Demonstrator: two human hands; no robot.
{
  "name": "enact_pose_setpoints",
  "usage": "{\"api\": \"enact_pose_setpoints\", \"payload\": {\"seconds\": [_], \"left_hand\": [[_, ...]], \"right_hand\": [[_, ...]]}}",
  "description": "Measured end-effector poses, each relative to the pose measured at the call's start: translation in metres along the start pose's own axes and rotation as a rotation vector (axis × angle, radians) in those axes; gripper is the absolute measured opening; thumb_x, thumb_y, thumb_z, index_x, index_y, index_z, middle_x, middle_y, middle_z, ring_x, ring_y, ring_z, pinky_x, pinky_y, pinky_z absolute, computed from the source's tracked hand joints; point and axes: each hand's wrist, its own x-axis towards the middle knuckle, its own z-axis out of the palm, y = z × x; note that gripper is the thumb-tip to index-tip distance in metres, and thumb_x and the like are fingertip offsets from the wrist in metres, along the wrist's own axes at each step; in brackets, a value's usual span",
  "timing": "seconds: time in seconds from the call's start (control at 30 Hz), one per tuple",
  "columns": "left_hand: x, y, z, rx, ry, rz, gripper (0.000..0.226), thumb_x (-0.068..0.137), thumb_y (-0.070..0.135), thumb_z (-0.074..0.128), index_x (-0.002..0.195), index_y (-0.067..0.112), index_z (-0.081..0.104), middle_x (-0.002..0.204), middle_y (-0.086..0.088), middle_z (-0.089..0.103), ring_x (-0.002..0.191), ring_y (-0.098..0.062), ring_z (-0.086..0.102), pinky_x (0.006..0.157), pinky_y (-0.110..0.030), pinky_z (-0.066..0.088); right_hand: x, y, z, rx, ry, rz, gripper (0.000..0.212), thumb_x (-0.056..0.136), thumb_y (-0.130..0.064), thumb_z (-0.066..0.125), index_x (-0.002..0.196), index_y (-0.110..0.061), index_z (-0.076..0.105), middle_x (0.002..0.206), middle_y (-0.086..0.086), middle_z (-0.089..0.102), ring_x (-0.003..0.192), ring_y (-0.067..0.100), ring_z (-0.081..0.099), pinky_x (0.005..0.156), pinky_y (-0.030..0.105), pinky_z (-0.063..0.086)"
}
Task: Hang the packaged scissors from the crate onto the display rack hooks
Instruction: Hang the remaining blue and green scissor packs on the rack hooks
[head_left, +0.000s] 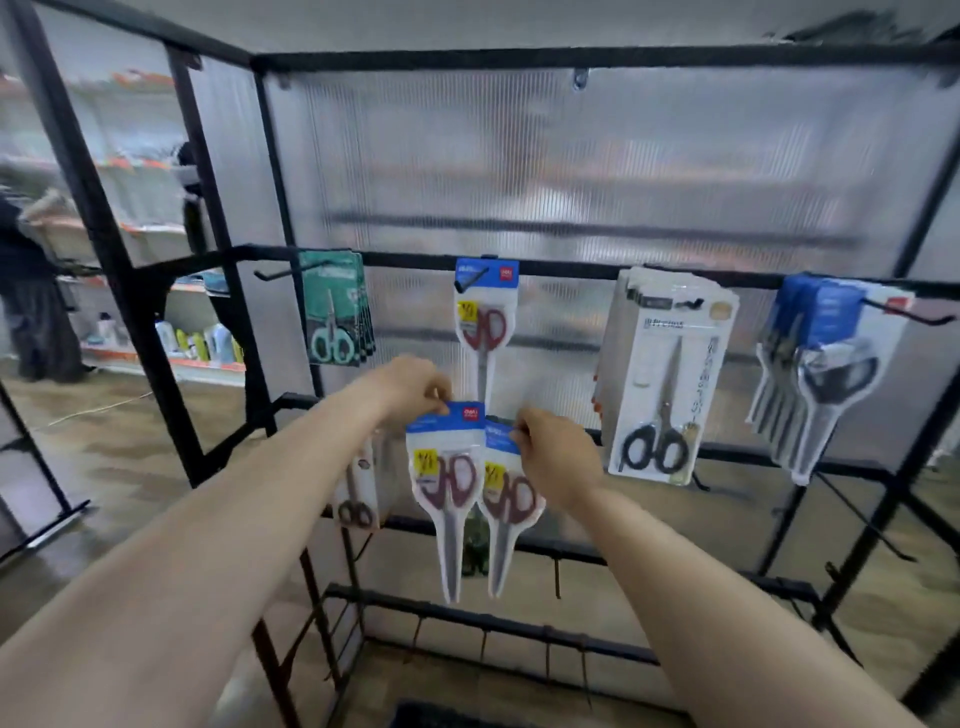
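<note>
1. Display rack: a black bar frame with ribbed translucent backing that fills the view. Hooks stick out from the cross-bars.
2. Hung stock on the middle bar: teal packs at 10 o'clock of frame centre, a white pack at 3 o'clock, and blue packs further out at 3.
3. One red-handled hung pack sits on the hook at 12 o'clock. That hook looks like the target.
4. Two matching packs are held in the air just below it. The left pack and right pack sit side by side with edges overlapping and blade tips pointing to 6 o'clock.
5. The left hand has thumb and fingertips clamped on the left pack's blue header card. The right hand pinches the right pack's header at its 1 o'clock corner.
6. Handling, as a judgement:
   - The packs are light, with a stiff blister over thin card, and they swing freely from a top pinch.
   - The header bends easily and the plastic is likely slick.
   - Best hold is on the header beside the hang hole, leaving the hole clear. The hole itself is too small to make out here.
</note>
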Motion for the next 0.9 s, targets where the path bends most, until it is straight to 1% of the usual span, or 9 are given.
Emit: {"api": "enact_pose_setpoints", "payload": {"seconds": [0.1,0.2,0.37,0.43,0.5,0.57,0.63,0.7,0.9], "left_hand": [[-0.007,0.001,-0.032,0.040,0.133,0.037,0.026,0.092,0.024,0.059,0.114,0.012,0.066,0.115,-0.006,0.064,0.104,-0.021,0.058,0.091,-0.034,0.046],[-0.012,-0.001,-0.057,-0.002,0.285,0.063,0.023,0.090,0.025,0.062,0.109,0.016,0.069,0.111,-0.002,0.067,0.100,-0.018,0.060,0.091,-0.039,0.048],[-0.008,-0.001,-0.087,-0.063,0.437,0.042,0.019,0.087,0.030,0.065,0.101,0.019,0.070,0.103,0.003,0.068,0.095,-0.016,0.059,0.083,-0.034,0.049],[-0.004,0.002,-0.092,-0.063,0.477,0.046,0.018,0.086,0.030,0.065,0.101,0.019,0.069,0.101,0.003,0.067,0.093,-0.015,0.059,0.080,-0.034,0.048],[0.000,0.007,-0.093,-0.059,0.491,0.056,0.019,0.087,0.030,0.064,0.104,0.021,0.066,0.100,0.003,0.067,0.089,-0.013,0.057,0.074,-0.031,0.045],[0.005,0.011,-0.091,-0.029,0.492,0.057,0.022,0.088,0.030,0.063,0.109,0.023,0.065,0.099,0.005,0.066,0.088,-0.012,0.056,0.070,-0.027,0.040],[0.010,0.012,-0.091,-0.036,0.511,0.058,0.023,0.089,0.031,0.062,0.110,0.023,0.067,0.106,0.005,0.067,0.095,-0.013,0.058,0.074,-0.027,0.040],[0.013,0.012,-0.093,-0.060,0.511,0.065,0.022,0.089,0.029,0.062,0.109,0.022,0.070,0.110,0.005,0.067,0.101,-0.013,0.059,0.078,-0.026,0.041],[0.020,0.005,-0.100,-0.311,0.381,0.096,0.021,0.089,0.008,0.061,0.108,0.010,0.071,0.108,-0.002,0.069,0.091,-0.006,0.055,0.078,-0.017,0.038]], "right_hand": [[0.010,-0.009,-0.027,0.016,0.052,-0.008,0.013,0.098,-0.022,0.039,0.090,-0.016,0.046,0.088,0.005,0.058,0.074,0.024,0.047,0.061,0.033,0.031],[0.021,-0.014,-0.052,0.100,0.077,0.003,0.013,0.096,-0.016,0.043,0.083,-0.018,0.045,0.084,0.004,0.058,0.074,0.024,0.049,0.061,0.030,0.033],[0.035,-0.029,-0.084,0.066,0.132,-0.092,0.013,0.093,-0.015,0.047,0.081,-0.016,0.046,0.075,-0.001,0.053,0.069,0.022,0.049,0.060,0.030,0.034],[0.039,-0.037,-0.088,0.018,0.113,-0.137,0.013,0.095,-0.018,0.047,0.082,-0.016,0.047,0.073,-0.007,0.052,0.066,0.016,0.049,0.057,0.029,0.036],[0.044,-0.044,-0.088,-0.014,0.097,-0.159,0.013,0.096,-0.021,0.047,0.083,-0.020,0.045,0.075,-0.009,0.052,0.065,0.010,0.048,0.056,0.026,0.034],[0.048,-0.049,-0.086,-0.029,0.119,-0.173,0.013,0.096,-0.022,0.046,0.084,-0.020,0.045,0.082,-0.003,0.058,0.071,0.019,0.052,0.060,0.030,0.036],[0.052,-0.053,-0.082,-0.022,0.141,-0.191,0.011,0.096,-0.023,0.047,0.086,-0.019,0.048,0.083,-0.002,0.058,0.075,0.022,0.054,0.060,0.029,0.035],[0.055,-0.057,-0.079,0.011,0.148,-0.196,0.010,0.096,-0.024,0.048,0.089,-0.017,0.052,0.082,-0.004,0.056,0.073,0.017,0.052,0.055,0.025,0.033],[0.071,-0.068,-0.082,0.128,0.278,-0.171,0.014,0.094,-0.017,0.051,0.096,-0.010,0.063,0.087,0.005,0.065,0.076,0.021,0.052,0.067,0.035,0.043]]}}
